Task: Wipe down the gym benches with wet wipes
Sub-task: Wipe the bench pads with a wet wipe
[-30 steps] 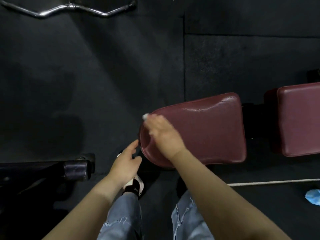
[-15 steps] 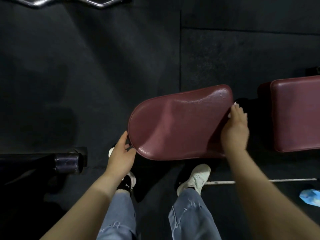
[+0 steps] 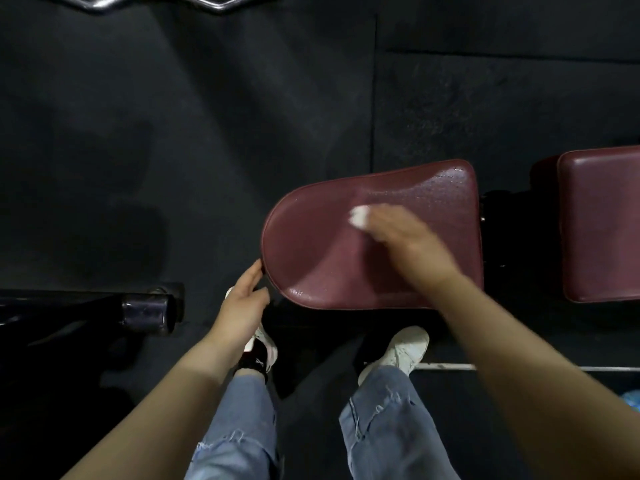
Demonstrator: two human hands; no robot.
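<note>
A maroon padded seat pad of a gym bench lies below me, rounded at its left end. My right hand is on the middle of the pad, blurred with motion, holding a white wet wipe against the surface. Wet sheen shows on the pad's far right part. My left hand rests at the pad's rounded left edge, fingers relaxed and touching the rim. A second maroon back pad of the bench continues to the right.
Black rubber floor surrounds the bench. A chrome curl bar lies at the top edge. A dark machine bar with a round end juts in from the left. My legs in jeans and white shoes stand below the pad. A blue object sits at the right edge.
My right hand swept from the pad's left end to its right end and is now back over the middle with the wipe. My left hand stayed at the left rim.
</note>
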